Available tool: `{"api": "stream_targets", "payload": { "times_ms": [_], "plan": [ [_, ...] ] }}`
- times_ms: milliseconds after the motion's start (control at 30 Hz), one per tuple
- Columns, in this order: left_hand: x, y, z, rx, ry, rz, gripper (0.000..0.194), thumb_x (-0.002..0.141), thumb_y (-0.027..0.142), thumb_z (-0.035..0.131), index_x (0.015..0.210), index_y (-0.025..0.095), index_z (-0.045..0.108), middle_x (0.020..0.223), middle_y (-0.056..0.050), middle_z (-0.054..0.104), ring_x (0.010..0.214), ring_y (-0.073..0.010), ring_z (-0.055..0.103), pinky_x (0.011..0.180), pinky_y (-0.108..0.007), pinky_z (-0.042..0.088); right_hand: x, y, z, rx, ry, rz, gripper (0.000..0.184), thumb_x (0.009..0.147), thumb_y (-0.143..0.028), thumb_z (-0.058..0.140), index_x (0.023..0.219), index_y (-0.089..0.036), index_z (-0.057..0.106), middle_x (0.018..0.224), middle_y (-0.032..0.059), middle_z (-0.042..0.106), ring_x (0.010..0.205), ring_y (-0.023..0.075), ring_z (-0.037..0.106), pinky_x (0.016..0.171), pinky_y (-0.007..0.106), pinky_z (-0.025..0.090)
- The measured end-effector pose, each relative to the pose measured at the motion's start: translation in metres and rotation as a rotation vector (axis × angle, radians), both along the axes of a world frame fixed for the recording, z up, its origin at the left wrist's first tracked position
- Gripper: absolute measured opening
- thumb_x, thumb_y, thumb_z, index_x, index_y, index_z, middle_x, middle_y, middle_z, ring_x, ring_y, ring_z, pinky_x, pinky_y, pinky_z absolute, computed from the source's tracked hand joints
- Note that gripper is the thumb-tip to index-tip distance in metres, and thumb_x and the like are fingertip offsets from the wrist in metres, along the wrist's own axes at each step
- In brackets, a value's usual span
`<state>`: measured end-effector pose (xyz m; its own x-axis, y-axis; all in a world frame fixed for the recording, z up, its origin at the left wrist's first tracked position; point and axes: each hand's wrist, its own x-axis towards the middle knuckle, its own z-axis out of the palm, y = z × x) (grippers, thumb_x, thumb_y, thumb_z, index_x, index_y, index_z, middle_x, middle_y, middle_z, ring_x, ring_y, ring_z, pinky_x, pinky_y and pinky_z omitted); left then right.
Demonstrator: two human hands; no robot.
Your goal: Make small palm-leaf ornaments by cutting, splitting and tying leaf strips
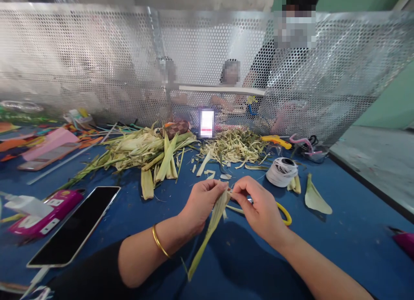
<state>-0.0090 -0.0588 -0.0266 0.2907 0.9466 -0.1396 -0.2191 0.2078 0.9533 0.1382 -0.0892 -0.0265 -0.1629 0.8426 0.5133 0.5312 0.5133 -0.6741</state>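
My left hand (199,203), with a gold bangle at its wrist, pinches a folded pale-green corn husk (210,233) near its top. The husk hangs down and narrows toward a pointed lower end. My right hand (260,207) closes thumb and fingers on the husk's upper end, close to the left fingertips. Whether thread runs between the fingers I cannot tell. Partly behind my right hand lies a tool with a yellow loop handle (285,214), its other end mostly hidden. A ball of white thread (280,172) stands just beyond that hand.
Corn husks (139,151) are piled at the back left, and shredded scraps (234,147) behind my hands. A loose husk piece (315,196) lies right. At left are a phone (76,226) and a magenta power strip (48,214). A perforated metal screen (200,45) borders the table; people sit beyond.
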Motion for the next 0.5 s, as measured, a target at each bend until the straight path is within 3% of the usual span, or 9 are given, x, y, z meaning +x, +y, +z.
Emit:
{"api": "stream_targets", "payload": {
  "times_ms": [67, 167, 300, 400, 500],
  "plan": [
    [-0.002, 0.006, -0.001, -0.004, -0.012, 0.066, 0.032, 0.065, 0.042, 0.072, 0.062, 0.014, 0.058, 0.050, 0.004, 0.049, 0.044, -0.0052, 0.040, 0.045, -0.018, 0.033, 0.000, -0.005, 0.004, 0.045, 0.011, 0.089, 0.010, 0.088, -0.020, 0.048, 0.079, -0.022, 0.050, 0.084, 0.0038, 0.058, 0.078, 0.0169, 0.056, 0.071, 0.029, 0.044],
    [-0.009, 0.020, -0.001, 0.015, -0.006, 0.206, 0.030, 0.066, 0.041, 0.071, 0.064, 0.014, 0.059, 0.050, 0.005, 0.049, 0.043, -0.0045, 0.039, 0.044, -0.017, 0.032, 0.003, -0.013, 0.017, -0.092, 0.150, 0.247, 0.011, 0.091, -0.023, 0.048, 0.080, -0.022, 0.050, 0.093, 0.0054, 0.062, 0.083, 0.0168, 0.061, 0.076, 0.032, 0.048],
    [-0.021, 0.043, -0.001, 0.032, -0.020, 0.367, 0.027, 0.065, 0.038, 0.071, 0.063, 0.015, 0.056, 0.052, 0.004, 0.051, 0.042, -0.0044, 0.039, 0.041, -0.017, 0.029, 0.016, -0.021, 0.036, -0.398, 0.354, 0.471, 0.015, 0.089, -0.031, 0.054, 0.078, -0.021, 0.050, 0.083, 0.0051, 0.066, 0.068, 0.0144, 0.064, 0.065, 0.030, 0.052],
    [-0.031, 0.059, 0.001, 0.012, -0.009, 0.477, 0.024, 0.069, 0.033, 0.069, 0.061, 0.016, 0.054, 0.051, 0.004, 0.047, 0.041, -0.0042, 0.037, 0.040, -0.018, 0.027, 0.037, -0.026, 0.040, -0.603, 0.408, 0.727, 0.024, 0.085, -0.037, 0.060, 0.074, -0.019, 0.050, 0.066, 0.0037, 0.066, 0.055, 0.0118, 0.063, 0.052, 0.022, 0.050],
    [-0.038, 0.071, 0.004, -0.009, 0.040, 0.561, 0.024, 0.073, 0.028, 0.065, 0.057, 0.016, 0.051, 0.050, 0.003, 0.045, 0.040, -0.0039, 0.033, 0.038, -0.019, 0.022, 0.064, -0.031, 0.036, -0.787, 0.282, 0.938, 0.043, 0.080, -0.055, 0.060, 0.058, -0.019, 0.048, 0.053, 0.0033, 0.061, 0.047, 0.0110, 0.062, 0.041, 0.016, 0.044]
  ]
}}
